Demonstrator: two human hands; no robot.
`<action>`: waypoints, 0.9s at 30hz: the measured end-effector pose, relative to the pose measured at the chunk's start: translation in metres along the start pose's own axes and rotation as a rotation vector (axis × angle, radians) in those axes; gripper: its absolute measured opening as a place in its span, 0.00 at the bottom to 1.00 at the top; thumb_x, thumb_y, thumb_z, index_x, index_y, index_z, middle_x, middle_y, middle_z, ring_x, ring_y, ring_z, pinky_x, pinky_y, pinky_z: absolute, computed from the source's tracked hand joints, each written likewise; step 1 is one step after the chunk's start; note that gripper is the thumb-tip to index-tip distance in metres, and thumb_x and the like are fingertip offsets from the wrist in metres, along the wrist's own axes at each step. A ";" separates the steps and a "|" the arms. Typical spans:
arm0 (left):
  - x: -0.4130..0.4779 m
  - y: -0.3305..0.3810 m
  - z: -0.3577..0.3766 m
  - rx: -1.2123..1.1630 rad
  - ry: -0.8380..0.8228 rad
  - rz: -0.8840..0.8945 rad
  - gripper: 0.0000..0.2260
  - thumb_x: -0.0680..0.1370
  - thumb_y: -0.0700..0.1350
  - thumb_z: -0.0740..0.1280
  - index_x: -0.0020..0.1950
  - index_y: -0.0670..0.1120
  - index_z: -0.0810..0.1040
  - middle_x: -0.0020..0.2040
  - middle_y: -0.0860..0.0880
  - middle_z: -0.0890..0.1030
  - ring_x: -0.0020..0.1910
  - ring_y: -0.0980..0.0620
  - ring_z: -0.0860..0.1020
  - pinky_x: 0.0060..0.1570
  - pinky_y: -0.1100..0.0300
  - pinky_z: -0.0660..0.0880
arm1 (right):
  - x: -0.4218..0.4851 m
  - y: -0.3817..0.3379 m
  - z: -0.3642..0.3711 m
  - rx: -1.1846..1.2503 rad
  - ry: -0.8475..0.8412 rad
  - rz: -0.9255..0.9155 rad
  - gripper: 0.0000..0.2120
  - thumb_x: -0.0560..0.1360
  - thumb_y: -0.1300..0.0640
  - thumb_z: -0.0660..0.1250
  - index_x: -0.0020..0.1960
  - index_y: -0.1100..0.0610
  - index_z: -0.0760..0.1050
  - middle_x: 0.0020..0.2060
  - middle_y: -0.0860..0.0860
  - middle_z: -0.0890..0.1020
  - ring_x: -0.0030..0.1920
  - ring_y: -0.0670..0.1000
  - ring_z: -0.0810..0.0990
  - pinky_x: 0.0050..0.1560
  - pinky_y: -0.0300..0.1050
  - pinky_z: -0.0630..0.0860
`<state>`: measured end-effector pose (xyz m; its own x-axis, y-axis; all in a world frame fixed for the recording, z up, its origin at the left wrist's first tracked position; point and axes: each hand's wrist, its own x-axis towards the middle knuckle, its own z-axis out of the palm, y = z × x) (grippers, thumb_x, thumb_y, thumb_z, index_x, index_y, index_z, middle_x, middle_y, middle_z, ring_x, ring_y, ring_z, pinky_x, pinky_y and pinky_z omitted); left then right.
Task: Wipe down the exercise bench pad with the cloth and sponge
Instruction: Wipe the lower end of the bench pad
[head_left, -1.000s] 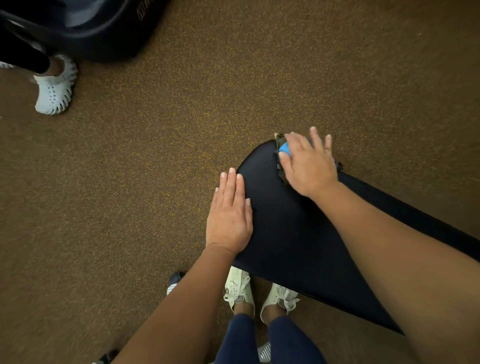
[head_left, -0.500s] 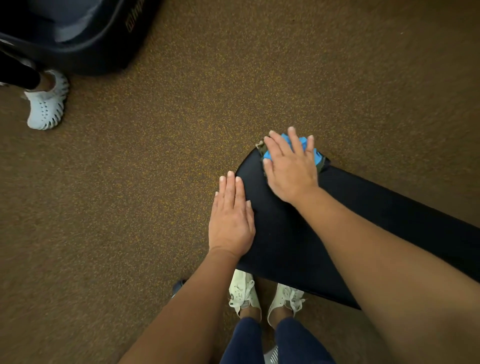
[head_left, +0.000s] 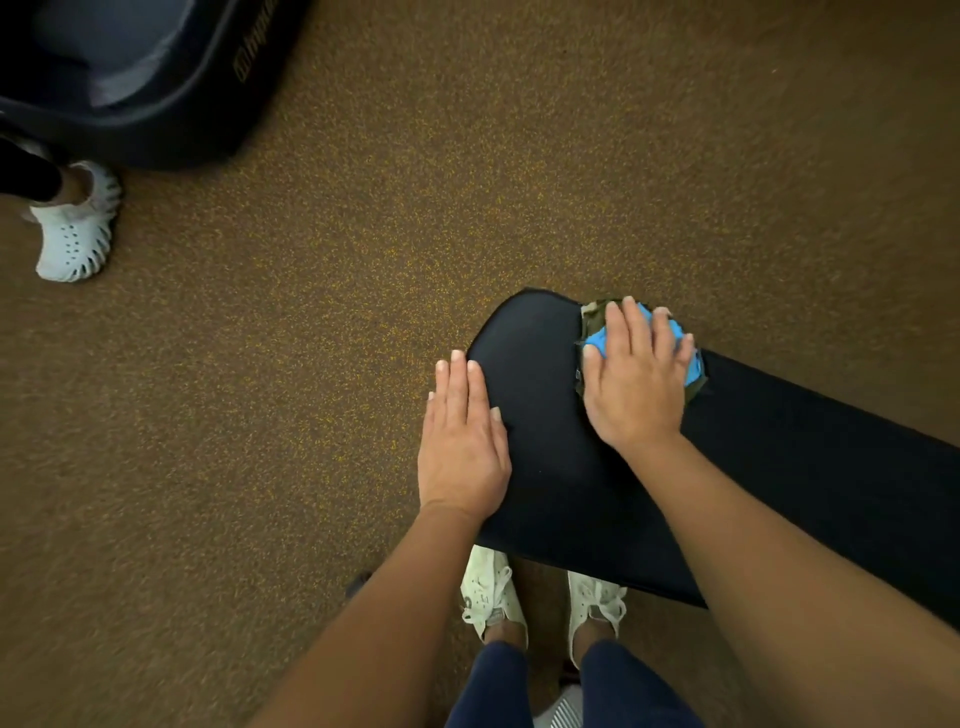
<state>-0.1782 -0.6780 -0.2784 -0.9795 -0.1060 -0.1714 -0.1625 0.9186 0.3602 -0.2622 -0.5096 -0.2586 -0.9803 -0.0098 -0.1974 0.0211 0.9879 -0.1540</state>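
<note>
At the far left I see a dark machine base (head_left: 156, 78) in the upper corner. Just below it is another person's foot in a white perforated clog (head_left: 78, 234), standing on the speckled brown floor (head_left: 311, 364).

Moving toward the middle, my left hand (head_left: 462, 452) lies flat with its fingers straight and together. It rests on the left edge of the black bench pad (head_left: 545, 415), near the pad's rounded end, and holds nothing. Below it, a pair of white lace-up sneakers (head_left: 491, 587) shows under the pad's near edge.

The pad runs away to the right, under both forearms. Further right, my right hand (head_left: 634, 384) presses palm-down with its fingers spread over a blue sponge (head_left: 597, 340). The sponge sits on a crumpled olive-green cloth (head_left: 589, 317) at the pad's far edge. Sponge and cloth are mostly covered by that hand, showing only around the fingers. A strip of bare pad separates the two hands.
</note>
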 end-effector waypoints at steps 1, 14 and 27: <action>0.000 0.000 0.000 -0.002 -0.001 -0.001 0.26 0.82 0.50 0.45 0.77 0.39 0.53 0.78 0.42 0.51 0.77 0.45 0.48 0.74 0.51 0.50 | 0.007 -0.010 -0.001 0.027 0.016 0.025 0.24 0.80 0.48 0.53 0.74 0.56 0.62 0.73 0.52 0.66 0.73 0.61 0.59 0.71 0.67 0.49; -0.001 0.001 0.002 0.039 0.008 -0.015 0.25 0.82 0.49 0.46 0.76 0.37 0.55 0.78 0.40 0.54 0.77 0.43 0.51 0.73 0.50 0.53 | 0.032 -0.053 -0.002 -0.057 -0.161 -0.742 0.23 0.81 0.47 0.52 0.75 0.49 0.62 0.75 0.44 0.62 0.77 0.54 0.50 0.74 0.58 0.41; -0.001 0.010 0.002 0.044 0.024 -0.066 0.26 0.81 0.48 0.46 0.76 0.37 0.56 0.77 0.39 0.55 0.77 0.42 0.52 0.73 0.50 0.52 | 0.056 -0.059 -0.006 -0.079 -0.167 -0.651 0.21 0.80 0.43 0.52 0.71 0.49 0.66 0.70 0.47 0.68 0.72 0.57 0.60 0.72 0.61 0.52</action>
<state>-0.1785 -0.6679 -0.2763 -0.9694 -0.1757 -0.1712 -0.2221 0.9251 0.3080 -0.3194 -0.5677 -0.2545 -0.7442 -0.6246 -0.2367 -0.5845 0.7805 -0.2220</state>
